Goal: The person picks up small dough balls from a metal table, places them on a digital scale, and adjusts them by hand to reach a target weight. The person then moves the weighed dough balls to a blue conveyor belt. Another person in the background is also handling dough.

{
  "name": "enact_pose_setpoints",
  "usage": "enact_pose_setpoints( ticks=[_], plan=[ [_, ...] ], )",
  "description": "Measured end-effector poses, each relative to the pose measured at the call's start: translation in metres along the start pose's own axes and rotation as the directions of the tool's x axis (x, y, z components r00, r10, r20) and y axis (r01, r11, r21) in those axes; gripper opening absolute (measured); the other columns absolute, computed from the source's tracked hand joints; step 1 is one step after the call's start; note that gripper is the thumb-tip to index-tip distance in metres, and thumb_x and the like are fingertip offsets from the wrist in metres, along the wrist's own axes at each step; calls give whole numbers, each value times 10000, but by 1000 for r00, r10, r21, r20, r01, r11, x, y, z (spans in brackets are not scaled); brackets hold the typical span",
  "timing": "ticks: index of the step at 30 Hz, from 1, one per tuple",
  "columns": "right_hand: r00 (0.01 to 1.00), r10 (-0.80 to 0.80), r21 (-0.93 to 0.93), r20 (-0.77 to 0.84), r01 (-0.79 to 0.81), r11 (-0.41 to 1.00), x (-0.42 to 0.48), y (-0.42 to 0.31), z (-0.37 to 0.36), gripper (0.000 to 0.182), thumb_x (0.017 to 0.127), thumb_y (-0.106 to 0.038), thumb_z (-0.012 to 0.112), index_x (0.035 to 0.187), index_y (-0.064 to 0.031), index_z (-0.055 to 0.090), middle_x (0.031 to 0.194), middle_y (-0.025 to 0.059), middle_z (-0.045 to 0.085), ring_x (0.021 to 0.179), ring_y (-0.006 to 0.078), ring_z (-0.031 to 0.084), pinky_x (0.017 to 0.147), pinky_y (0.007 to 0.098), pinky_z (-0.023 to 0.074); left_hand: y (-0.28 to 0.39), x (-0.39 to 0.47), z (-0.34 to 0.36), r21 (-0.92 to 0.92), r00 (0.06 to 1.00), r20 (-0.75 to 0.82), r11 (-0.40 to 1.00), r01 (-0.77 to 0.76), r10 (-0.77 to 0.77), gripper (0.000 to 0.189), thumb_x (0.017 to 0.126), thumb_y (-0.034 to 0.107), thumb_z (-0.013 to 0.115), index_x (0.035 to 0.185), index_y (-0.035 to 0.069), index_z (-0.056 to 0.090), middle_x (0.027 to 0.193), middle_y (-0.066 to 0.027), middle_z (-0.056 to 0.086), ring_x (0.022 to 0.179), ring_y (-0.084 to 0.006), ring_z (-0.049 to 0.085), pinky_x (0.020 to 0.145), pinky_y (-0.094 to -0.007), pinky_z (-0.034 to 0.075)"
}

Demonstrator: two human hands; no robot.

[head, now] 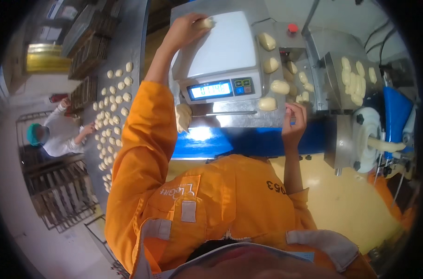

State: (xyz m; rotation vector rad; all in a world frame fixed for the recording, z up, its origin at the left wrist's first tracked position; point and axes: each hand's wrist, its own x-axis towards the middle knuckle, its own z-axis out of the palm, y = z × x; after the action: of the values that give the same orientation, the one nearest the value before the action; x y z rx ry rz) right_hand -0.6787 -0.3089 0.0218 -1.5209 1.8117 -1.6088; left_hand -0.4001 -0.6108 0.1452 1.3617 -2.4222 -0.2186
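My left hand (189,29) grips a small piece of dough (207,23) at the far left corner of the white platform of a digital scale (229,45). The scale's lit display (210,91) faces me. Beside the steel table's right edge, my right hand (295,118) hangs with thumb and fingers apart, and I see nothing held in it. Closest to it is a dough piece (268,104), one of several in a column right of the scale. A larger dough lump (183,118) rests at the front left, near a thin metal blade (232,113).
A blue belt (197,143) runs between me and the steel table. At right, dough pieces lie on a metal tray (337,94), and a machine (366,139) extrudes a dough strand (385,144). Leftward, a co-worker (63,129) reaches over a long table (128,38) bearing many dough balls.
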Motion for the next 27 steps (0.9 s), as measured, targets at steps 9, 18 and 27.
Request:
enact_pose_setpoints(
  ticks=[9,18,27],
  plan=[
    [984,-172,-320,50,179,930,-34,-16,2,188,963,-139,568,1037,-15,689,1046,137,666,997,293,626,910,381,485,15,-106,-34,-844,615,455,533,66,644,472,881,219,756,1271,-9,617,1183,-65,675,1054,-142,615,927,-298,495],
    [913,-114,51,393,102,993,-78,-91,105,221,1028,-129,511,1079,23,663,1092,134,612,988,239,596,887,354,500,-111,-579,-125,-728,443,146,207,654,-885,490,891,278,667,1274,-22,608,1114,-88,688,993,-165,657,852,-317,530],
    [564,-444,275,696,362,891,-178,-249,244,142,956,-11,550,1032,4,669,1054,129,618,1001,269,600,888,376,491,-255,-1091,-145,-663,-591,-599,-79,744,-539,506,742,367,815,1064,-10,716,1024,-167,728,969,-281,696,835,-373,532]
  ],
)
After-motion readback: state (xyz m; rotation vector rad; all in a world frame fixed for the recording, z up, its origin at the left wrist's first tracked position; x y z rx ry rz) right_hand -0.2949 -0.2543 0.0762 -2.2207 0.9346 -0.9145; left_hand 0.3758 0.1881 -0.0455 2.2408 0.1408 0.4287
